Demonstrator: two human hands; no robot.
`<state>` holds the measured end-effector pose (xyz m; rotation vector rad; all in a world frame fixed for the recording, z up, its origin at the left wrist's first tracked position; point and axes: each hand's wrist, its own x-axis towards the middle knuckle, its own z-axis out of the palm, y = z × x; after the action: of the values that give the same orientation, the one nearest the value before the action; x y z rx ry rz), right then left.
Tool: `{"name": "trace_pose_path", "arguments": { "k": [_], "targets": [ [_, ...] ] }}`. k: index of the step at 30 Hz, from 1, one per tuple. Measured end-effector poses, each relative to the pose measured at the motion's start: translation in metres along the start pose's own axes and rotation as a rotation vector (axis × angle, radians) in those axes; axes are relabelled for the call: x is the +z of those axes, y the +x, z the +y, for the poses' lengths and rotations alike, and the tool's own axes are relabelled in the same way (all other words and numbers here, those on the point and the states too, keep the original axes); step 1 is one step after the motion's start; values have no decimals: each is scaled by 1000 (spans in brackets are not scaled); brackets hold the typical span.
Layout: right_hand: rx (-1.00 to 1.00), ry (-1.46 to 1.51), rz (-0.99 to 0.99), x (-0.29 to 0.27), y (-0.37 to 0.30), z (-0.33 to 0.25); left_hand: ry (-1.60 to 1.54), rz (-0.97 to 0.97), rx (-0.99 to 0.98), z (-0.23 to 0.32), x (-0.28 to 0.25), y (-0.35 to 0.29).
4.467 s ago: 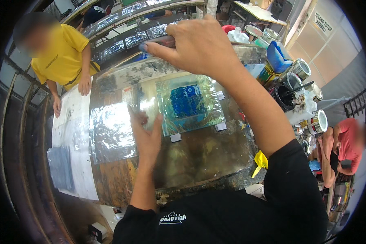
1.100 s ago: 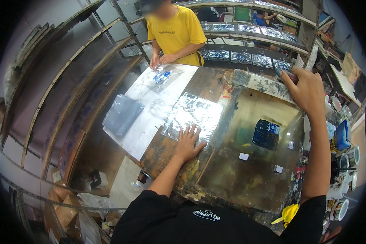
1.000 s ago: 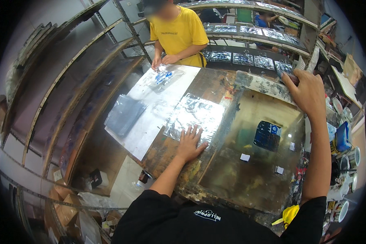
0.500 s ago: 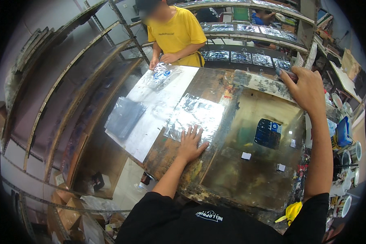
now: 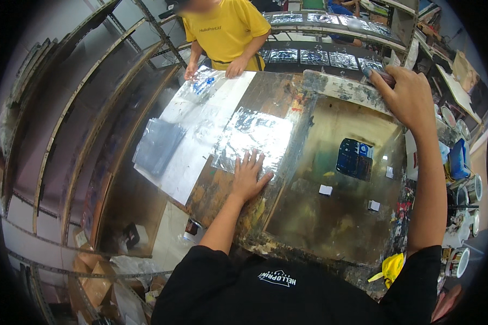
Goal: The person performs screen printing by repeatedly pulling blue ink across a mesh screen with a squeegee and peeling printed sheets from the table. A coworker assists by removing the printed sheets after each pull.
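My left hand lies with fingers spread on the near edge of a shiny clear plastic sheet on the stained tabletop. At the far right corner of a screen-printing frame, my right hand is closed round a dark brown, handle-like piece; its exact kind is hard to make out. A dark blue printed patch shows in the frame's mesh area, with small white squares around it. Left of the plastic sheet, a stack of clear plastic bags rests on white paper.
Across the table, a person in a yellow shirt handles a clear bag with blue print. Wooden-edged racks line the left side. Shelves behind hold shiny sheets. Paint tins and a yellow cloth are at right.
The scene sits slightly higher in the view. The person opposite has moved their hands apart, and the printed bag lies flatter on the paper. My hands keep their places on the sheet and frame.
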<state>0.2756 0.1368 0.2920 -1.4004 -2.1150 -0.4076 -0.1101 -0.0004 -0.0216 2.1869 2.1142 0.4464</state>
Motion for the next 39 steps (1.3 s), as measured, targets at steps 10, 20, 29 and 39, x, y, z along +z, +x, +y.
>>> {"name": "trace_pose_path", "arguments": {
  "k": [10,20,29,39],
  "targets": [
    [35,2,-53,-4,2,-5,-135,61,-58,1,5,6],
    [2,5,-37,-3,1,-2,-819,187,-543,-74,-75,72],
    [13,34,-18,3,7,6,-855,265,-308,-94,-255,115],
    [-73,23,176,9,14,14,-326,85,-162,76,-71,96]
  ]
}}
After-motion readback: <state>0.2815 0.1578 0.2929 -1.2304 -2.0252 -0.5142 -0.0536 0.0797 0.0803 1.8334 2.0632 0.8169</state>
